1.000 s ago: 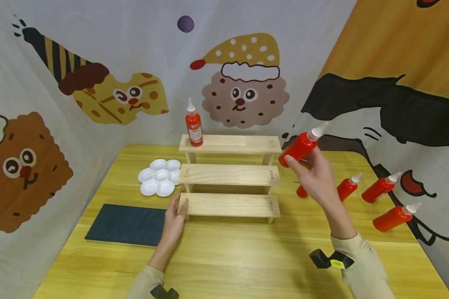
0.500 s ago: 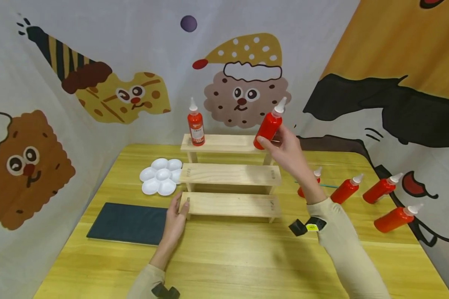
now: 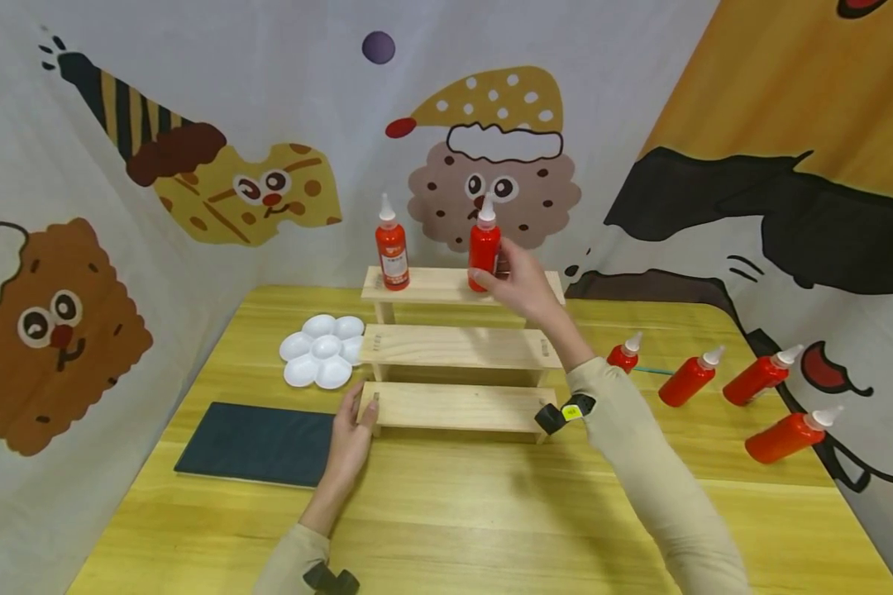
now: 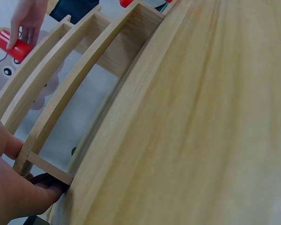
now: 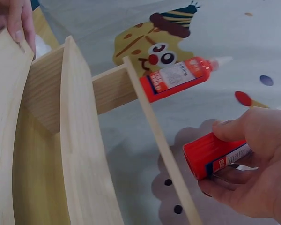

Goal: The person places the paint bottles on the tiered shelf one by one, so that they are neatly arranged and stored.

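Note:
My right hand (image 3: 519, 281) grips a red squeeze bottle (image 3: 484, 252) with a white nozzle, upright by the top tier of a three-tier wooden shelf (image 3: 457, 345). The right wrist view shows a gap between this bottle's base and the top board. A second red bottle (image 3: 393, 258), label forward, stands at the left end of the top tier. Down at the bottom tier's left end, my left hand (image 3: 350, 438) holds the board, thumb on top. In the left wrist view the thumb and fingers (image 4: 18, 187) wrap the board's end.
Several red bottles (image 3: 687, 380) lie or lean on the table's right side, near a thin teal stick (image 3: 653, 370). Left of the shelf are a white flower-shaped palette (image 3: 325, 347) and a dark flat board (image 3: 264, 442). A cartoon-printed cloth (image 3: 268, 83) hangs behind.
My right hand has carried its bottle leftward from beyond the shelf's right side to the top tier, turning it from tilted to upright. The left hand stays on the bottom tier.

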A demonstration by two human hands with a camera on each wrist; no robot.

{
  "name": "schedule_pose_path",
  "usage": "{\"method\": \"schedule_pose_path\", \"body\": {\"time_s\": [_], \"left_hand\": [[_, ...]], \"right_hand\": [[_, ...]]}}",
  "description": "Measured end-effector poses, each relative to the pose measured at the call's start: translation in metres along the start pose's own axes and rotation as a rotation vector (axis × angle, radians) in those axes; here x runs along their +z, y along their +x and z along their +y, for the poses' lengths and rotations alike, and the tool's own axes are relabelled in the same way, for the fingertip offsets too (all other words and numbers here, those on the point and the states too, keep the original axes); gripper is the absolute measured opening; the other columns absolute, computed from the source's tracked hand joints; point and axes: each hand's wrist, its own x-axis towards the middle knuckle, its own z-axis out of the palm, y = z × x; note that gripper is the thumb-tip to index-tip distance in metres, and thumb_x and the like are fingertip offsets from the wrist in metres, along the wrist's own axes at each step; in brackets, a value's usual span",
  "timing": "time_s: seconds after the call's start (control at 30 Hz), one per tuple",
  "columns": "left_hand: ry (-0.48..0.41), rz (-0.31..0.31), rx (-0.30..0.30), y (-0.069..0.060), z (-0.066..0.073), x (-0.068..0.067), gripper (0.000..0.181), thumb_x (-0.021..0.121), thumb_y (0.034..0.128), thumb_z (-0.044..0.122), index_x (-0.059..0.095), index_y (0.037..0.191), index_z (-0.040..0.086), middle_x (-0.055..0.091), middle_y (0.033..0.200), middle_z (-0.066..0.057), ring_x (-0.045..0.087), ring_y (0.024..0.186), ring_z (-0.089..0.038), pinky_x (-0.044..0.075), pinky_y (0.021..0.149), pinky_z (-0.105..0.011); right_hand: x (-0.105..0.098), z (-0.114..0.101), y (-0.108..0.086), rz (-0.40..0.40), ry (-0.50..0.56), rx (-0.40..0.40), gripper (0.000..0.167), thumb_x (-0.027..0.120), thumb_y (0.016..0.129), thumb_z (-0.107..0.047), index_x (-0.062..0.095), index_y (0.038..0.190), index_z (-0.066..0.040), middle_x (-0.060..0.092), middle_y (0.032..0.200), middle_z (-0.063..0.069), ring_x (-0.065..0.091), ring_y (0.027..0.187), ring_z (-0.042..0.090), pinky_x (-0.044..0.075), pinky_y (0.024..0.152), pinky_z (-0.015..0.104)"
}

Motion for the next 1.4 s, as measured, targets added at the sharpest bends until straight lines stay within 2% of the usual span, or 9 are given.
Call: {"method": "schedule_pose_path", "body": {"time_s": [0.3,0.53,0.7,0.8,0.93,1.13,1.4], "left_hand": [[0.002,-0.008,0.004,-0.001,0.002,0.002,0.057,0.050,0.1078,0.020,0.029,0.158,0.001,0.035,0.158,-0.030,0.031,0.149,-0.046,0.033,0.116,-0.061],[0.038,0.027,0.084,-0.002,0.001,0.003,0.059,0.052,0.1065,0.028,0.035,0.154,-0.002,0.039,0.153,-0.035,0.035,0.144,-0.051,0.039,0.112,-0.061],[0.004,0.004,0.042,0.000,0.001,0.004,0.056,0.051,0.1071,0.020,0.032,0.156,-0.001,0.036,0.157,-0.031,0.030,0.149,-0.047,0.033,0.116,-0.061],[0.010,-0.001,0.024,0.000,0.002,0.004,0.056,0.050,0.1077,0.017,0.030,0.157,0.000,0.039,0.156,-0.030,0.037,0.146,-0.044,0.037,0.115,-0.057],[0.022,0.000,0.024,0.000,0.000,0.004,0.055,0.049,0.1080,0.017,0.031,0.157,0.001,0.044,0.152,-0.031,0.045,0.141,-0.043,0.041,0.112,-0.055],[0.025,0.002,0.017,0.000,0.000,0.001,0.056,0.049,0.1080,0.019,0.030,0.157,0.002,0.043,0.154,-0.030,0.043,0.143,-0.043,0.039,0.113,-0.057],[0.013,-0.004,0.011,0.000,0.001,0.000,0.056,0.048,0.1083,0.018,0.028,0.158,0.002,0.043,0.154,-0.030,0.044,0.142,-0.043,0.041,0.112,-0.055]], "right_hand": [[0.013,0.006,0.013,-0.011,0.021,0.004,0.042,0.068,0.096,-0.013,0.054,0.133,0.003,0.066,0.122,0.023,0.066,0.104,0.037,0.056,0.094,0.047],[0.017,0.007,0.014,0.009,0.008,-0.010,0.043,0.069,0.096,-0.014,0.053,0.133,0.001,0.066,0.123,0.022,0.066,0.106,0.037,0.056,0.096,0.047],[0.018,0.010,0.011,0.029,-0.012,-0.038,0.044,0.070,0.096,-0.013,0.052,0.133,0.000,0.067,0.121,0.022,0.067,0.105,0.035,0.055,0.097,0.045],[0.018,0.010,0.009,0.030,-0.012,-0.038,0.047,0.071,0.095,-0.014,0.051,0.135,-0.001,0.066,0.123,0.021,0.066,0.109,0.035,0.054,0.100,0.046],[0.012,0.009,0.004,0.027,0.004,-0.012,0.053,0.072,0.095,-0.016,0.048,0.140,-0.002,0.063,0.131,0.020,0.064,0.118,0.036,0.051,0.106,0.046],[-0.006,0.006,-0.009,0.035,0.041,0.019,0.059,0.072,0.095,-0.017,0.045,0.146,-0.004,0.058,0.142,0.018,0.055,0.132,0.037,0.042,0.115,0.047],[-0.037,0.005,-0.029,0.080,-0.029,0.013,0.059,0.070,0.097,-0.019,0.044,0.148,-0.005,0.055,0.146,0.017,0.052,0.136,0.035,0.039,0.117,0.046]]}}
